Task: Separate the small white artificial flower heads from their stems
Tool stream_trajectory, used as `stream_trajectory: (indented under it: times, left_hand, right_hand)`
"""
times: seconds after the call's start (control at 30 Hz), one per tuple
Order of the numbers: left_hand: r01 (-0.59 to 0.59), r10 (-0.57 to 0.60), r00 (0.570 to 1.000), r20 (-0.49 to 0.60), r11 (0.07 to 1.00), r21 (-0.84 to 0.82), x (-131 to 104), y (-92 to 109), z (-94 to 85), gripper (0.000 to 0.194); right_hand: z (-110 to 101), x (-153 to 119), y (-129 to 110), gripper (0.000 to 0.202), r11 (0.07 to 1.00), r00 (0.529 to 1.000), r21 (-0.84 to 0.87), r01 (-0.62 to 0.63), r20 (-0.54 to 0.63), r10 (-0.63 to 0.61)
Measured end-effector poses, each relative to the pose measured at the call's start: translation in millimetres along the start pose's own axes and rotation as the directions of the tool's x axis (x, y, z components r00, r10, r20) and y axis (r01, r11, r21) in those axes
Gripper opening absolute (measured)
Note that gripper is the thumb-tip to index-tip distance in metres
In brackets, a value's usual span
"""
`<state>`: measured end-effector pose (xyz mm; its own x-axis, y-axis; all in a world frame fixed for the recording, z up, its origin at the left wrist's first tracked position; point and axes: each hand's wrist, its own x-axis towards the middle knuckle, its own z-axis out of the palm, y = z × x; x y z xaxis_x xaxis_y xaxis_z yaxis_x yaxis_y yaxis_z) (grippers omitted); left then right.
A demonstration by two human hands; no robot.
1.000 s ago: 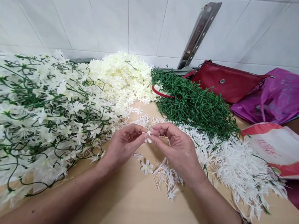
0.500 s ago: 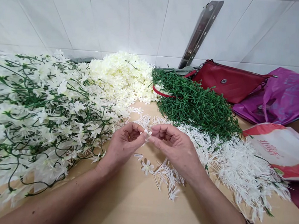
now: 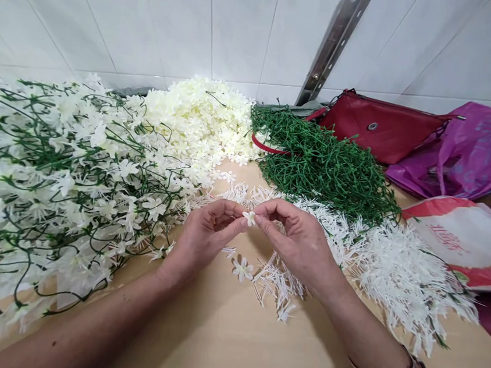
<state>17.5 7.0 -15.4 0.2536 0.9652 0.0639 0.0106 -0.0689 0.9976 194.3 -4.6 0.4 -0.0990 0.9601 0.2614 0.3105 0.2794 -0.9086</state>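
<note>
The left hand (image 3: 209, 232) and right hand (image 3: 298, 243) nearly meet, fingertips pinching a small white artificial blossom (image 3: 249, 218) between them above the tabletop (image 3: 220, 345). From that blossom, a loose white flower (image 3: 242, 270) lies at 6 o'clock, white stamens (image 3: 278, 280) at 5, green plastic stems (image 3: 326, 169) at 2 before a red purse (image 3: 382, 131), cream blossoms (image 3: 203, 121) at 11, flowering sprays (image 3: 65, 182) at 9.

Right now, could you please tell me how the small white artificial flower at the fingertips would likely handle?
The small white artificial flower is probably light, being tiny and thin-looking. It would likely bend under a firm pinch. Its spread, open shape may keep it from rolling far.
</note>
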Motion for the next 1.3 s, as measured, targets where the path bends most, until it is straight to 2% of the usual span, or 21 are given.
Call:
stream_trajectory:
  times: [0.23, 0.33, 0.47, 0.53, 0.6, 0.97, 1.3]
  left_hand:
    - [-0.032, 0.031, 0.999, 0.013, 0.991, 0.132, -0.9, -0.9, -2.4, 0.02]
    - [-0.03, 0.029, 1.0, 0.012, 0.992, 0.119, -0.2, 0.1, -2.2, 0.021]
    - [0.011, -0.011, 0.999, -0.051, 1.0, -0.007, 1.1, 2.7, 0.4, 0.021]
    - [0.017, -0.02, 0.997, -0.075, 0.999, -0.038, 1.0, 4.3, 2.0, 0.021]
    - [-0.006, 0.003, 0.998, -0.068, 0.999, -0.047, 0.3, 5.1, 3.0, 0.021]
    - [-0.038, 0.041, 0.999, -0.028, 0.993, 0.11, -3.9, 3.0, -1.7, 0.017]
    - [0.063, -0.064, 0.998, -0.018, 0.996, -0.064, 2.7, 8.3, -0.1, 0.019]
  right_hand:
    - [-3.7, 2.1, 1.4, 0.01, 0.996, 0.998, -0.065, 0.055, 0.021, -0.054]
    - [-2.4, 1.6, -0.4, 0.01, 0.991, 0.996, -0.101, 0.084, 0.001, -0.084]
    - [3.9, -2.5, -5.4, 0.007, 0.948, 0.958, -0.242, 0.209, -0.143, -0.248]
    - [8.1, -4.8, -7.5, 0.01, 0.904, 0.932, -0.316, 0.289, -0.122, -0.341]
    - [11.8, -6.3, -8.0, 0.013, 0.883, 0.925, -0.339, 0.326, -0.08, -0.372]
    - [13.3, -6.6, -5.6, 0.012, 0.965, 0.972, -0.168, 0.199, -0.094, -0.217]
    - [13.7, -7.3, -3.0, 0.011, 0.993, 0.989, -0.021, 0.117, -0.093, -0.118]
